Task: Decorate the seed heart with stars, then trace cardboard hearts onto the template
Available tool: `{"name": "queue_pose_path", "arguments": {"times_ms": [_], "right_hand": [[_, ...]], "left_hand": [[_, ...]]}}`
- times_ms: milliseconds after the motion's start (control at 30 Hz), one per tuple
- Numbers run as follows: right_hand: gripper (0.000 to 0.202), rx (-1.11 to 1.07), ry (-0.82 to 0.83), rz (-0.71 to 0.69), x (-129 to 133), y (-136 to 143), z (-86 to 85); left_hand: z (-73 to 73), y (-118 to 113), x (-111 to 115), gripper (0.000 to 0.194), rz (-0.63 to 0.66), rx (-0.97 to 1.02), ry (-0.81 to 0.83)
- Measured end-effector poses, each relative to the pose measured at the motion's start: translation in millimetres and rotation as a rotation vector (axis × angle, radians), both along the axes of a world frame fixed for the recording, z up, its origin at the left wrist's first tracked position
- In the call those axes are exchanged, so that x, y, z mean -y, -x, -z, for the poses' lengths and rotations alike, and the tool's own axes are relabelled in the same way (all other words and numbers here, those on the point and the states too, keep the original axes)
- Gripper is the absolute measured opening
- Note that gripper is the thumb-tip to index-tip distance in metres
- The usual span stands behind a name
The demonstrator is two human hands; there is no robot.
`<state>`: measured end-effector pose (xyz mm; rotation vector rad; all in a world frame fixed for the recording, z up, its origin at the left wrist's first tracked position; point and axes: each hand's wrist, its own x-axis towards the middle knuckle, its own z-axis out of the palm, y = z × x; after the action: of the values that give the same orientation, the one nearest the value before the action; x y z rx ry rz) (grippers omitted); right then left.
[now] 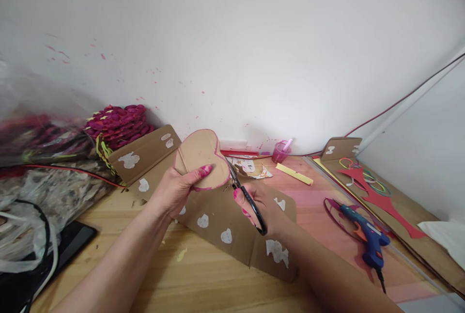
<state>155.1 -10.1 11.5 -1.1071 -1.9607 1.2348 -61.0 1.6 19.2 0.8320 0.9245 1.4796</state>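
My left hand [178, 184] grips a heart-shaped piece of cardboard [198, 150] by its lower left side, thumb on top. A pink line runs along the heart's edge. Black-handled scissors [250, 201] are in my right hand [263, 206], fingers closed round the handles. Their blades lie against the right edge of the heart, partly hidden by it. Below both hands a large flat cardboard sheet [232, 221] with white cloud-like patches rests on the wooden table [170, 274].
To the right lie a blue glue gun [366, 235] and red paper scraps [388, 206]. A pink cup [281, 150] and a yellow strip [294, 174] are near the wall. Magenta decorations [121, 124], plastic bags [43, 138] and a black tablet-like slab [76, 240] occupy the left.
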Motion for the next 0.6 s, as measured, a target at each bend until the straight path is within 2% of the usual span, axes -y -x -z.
{"name": "queue_pose_path", "arguments": {"times_ms": [167,333,600], "right_hand": [[0.059,-0.025,-0.001,0.004,-0.2,0.3,2.3],[0.053,-0.045,0.071,0.011,-2.4,-0.4,6.5],[0.054,-0.028,0.035,-0.002,-6.4,-3.5,8.8]], "left_hand": [[0.8,2.1,-1.9,0.053,0.015,-0.003,0.019],[2.2,-2.7,-2.2,0.055,0.019,0.030,0.019],[5.7,-4.2,-0.3,0.061,0.041,-0.002,0.003]]}}
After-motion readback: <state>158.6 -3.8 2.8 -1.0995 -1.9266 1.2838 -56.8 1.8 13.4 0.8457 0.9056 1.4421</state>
